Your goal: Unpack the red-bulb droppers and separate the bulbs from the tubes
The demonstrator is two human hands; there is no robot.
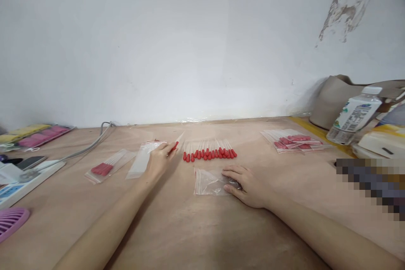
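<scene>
My left hand (160,160) is closed on a dropper with a red rubber bulb (173,148), its thin clear tip slanting up and away. Below that hand lies a stack of flat zip bags (137,164). To its right, a row of droppers with red bulbs (209,154) rests on the table, tips toward the wall. My right hand (251,186) lies with fingers stretched out over the end of a clear zip bag (209,182), in front of the row. Left of the stack is a zip bag with several red-bulbed droppers (103,168) inside.
Filled bags of droppers (294,140) are piled at the right. Beyond them stand a plastic bottle (356,114) and a grey-brown bag (329,99). On the left are a power strip (34,181) with a grey cable, a phone (30,162), yellow and pink packs (44,135) and a purple slotted object (12,222).
</scene>
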